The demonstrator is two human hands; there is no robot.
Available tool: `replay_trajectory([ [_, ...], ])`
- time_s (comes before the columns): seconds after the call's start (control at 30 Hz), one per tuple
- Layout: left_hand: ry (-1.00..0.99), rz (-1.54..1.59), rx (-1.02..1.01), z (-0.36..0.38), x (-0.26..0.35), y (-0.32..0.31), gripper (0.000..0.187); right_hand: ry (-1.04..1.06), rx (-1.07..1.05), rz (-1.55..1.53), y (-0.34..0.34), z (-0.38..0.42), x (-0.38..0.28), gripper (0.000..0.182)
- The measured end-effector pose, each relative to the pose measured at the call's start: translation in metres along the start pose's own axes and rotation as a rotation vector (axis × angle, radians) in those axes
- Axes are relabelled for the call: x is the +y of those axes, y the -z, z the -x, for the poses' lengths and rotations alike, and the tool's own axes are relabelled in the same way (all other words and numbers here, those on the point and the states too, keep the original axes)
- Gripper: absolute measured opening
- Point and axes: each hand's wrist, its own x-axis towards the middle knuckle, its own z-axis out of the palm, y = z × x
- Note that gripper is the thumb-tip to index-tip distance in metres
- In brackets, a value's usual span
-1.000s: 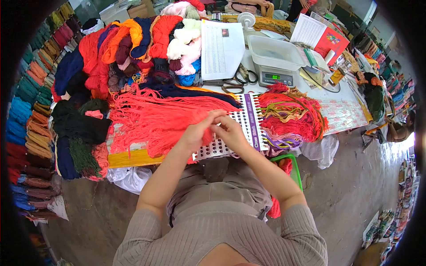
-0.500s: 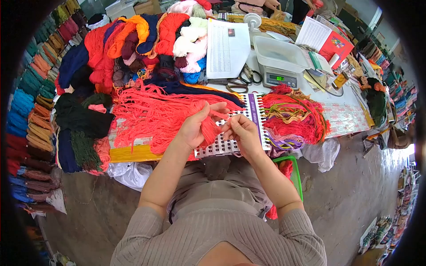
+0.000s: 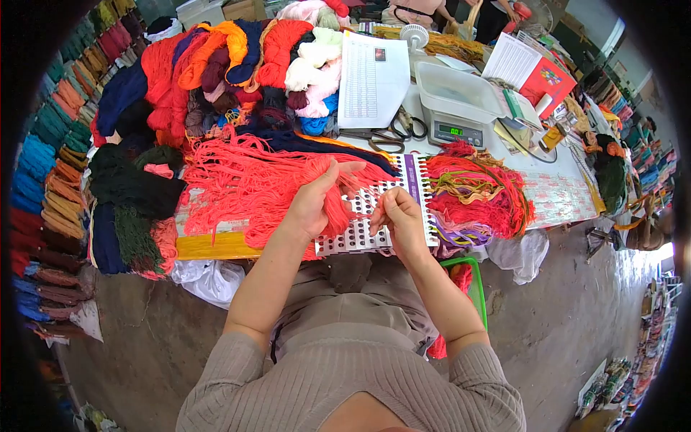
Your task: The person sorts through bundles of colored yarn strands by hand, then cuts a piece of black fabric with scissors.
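My left hand (image 3: pixel 311 205) is wrapped around a bundle of coral-pink yarn (image 3: pixel 335 214), thumb and index finger pointing out to the right. To its right, my right hand (image 3: pixel 400 222) has thumb and index finger pinched together; whatever is between them is too fine to make out. Both hands are over a white card with punched holes (image 3: pixel 362 236) and a purple strip (image 3: pixel 413 176). Loose coral yarn (image 3: pixel 237 191) spreads across the table to the left. Multicoloured strands (image 3: pixel 479 191), mostly red, hang from the card's right edge.
Scissors (image 3: pixel 409 124) lie behind the card, near a digital scale (image 3: pixel 458 132) bearing a clear plastic tub (image 3: pixel 455 93). Skeins (image 3: pixel 284 50) are heaped at the back left, beside a printed sheet (image 3: pixel 371 83). A green basket (image 3: pixel 478 291) stands below the table edge. Other people's arms show at the far side.
My right hand has drawn slightly away from my left, widening the gap between them. My left hand keeps the yarn bundle in nearly the same place.
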Motion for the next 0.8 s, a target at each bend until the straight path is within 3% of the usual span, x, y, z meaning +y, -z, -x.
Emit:
replay_trajectory([
  [0.8,0.008,-0.058,-0.014,0.002,0.003,-0.006,0.050,-0.003,0.055,0.120,-0.011,0.006,-0.011,0.027],
])
